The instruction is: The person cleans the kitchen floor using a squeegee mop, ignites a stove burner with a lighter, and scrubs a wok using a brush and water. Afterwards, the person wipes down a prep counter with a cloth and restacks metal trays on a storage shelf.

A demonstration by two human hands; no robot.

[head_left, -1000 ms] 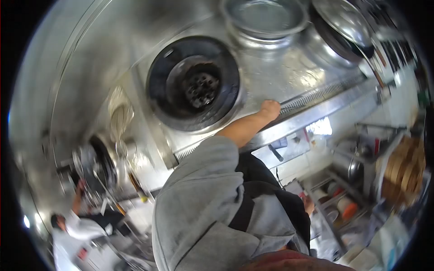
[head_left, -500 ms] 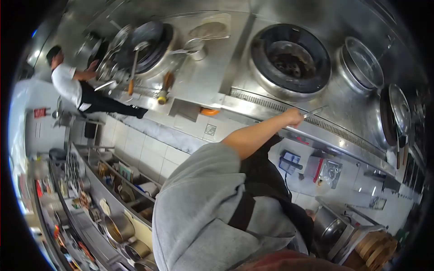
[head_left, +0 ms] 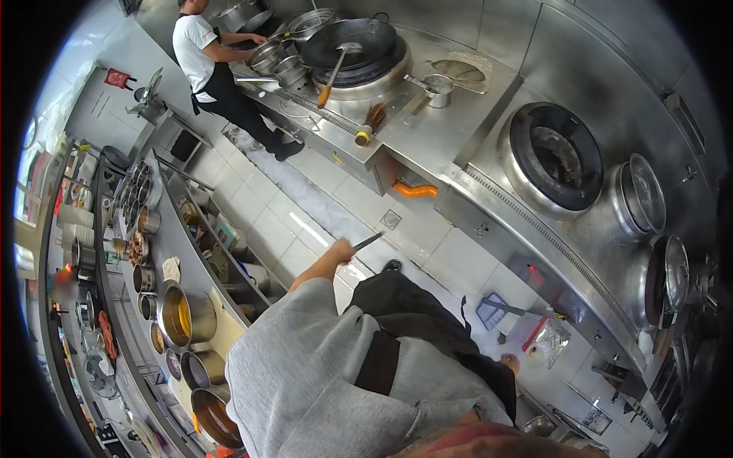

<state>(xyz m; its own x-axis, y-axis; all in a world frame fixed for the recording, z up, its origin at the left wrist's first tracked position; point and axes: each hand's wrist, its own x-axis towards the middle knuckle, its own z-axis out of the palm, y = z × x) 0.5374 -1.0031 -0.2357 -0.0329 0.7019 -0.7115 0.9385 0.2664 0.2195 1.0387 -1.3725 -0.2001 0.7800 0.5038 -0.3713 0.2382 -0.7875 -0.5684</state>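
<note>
My left hand reaches out in front of me, above the tiled floor, with its fingers closed round a slim metal tool. The tool looks narrow and dark from here and points away to the right; its exact kind does not show. At my right side hangs my right hand, partly hidden by the dark sleeve or apron, too small to make out its fingers. Nearest to it on the floor side are a clear plastic bag and a blue basket.
A wok burner sits in the steel range on the right. Farther off, a wok holds a ladle. A co-worker stands there at the pots. Left is a counter with several steel pots; an orange hose hangs under the range.
My view has turned left. My left hand, with the metal tool, has moved from the range's front edge to over the floor aisle. The co-worker's hands are now at the pots.
</note>
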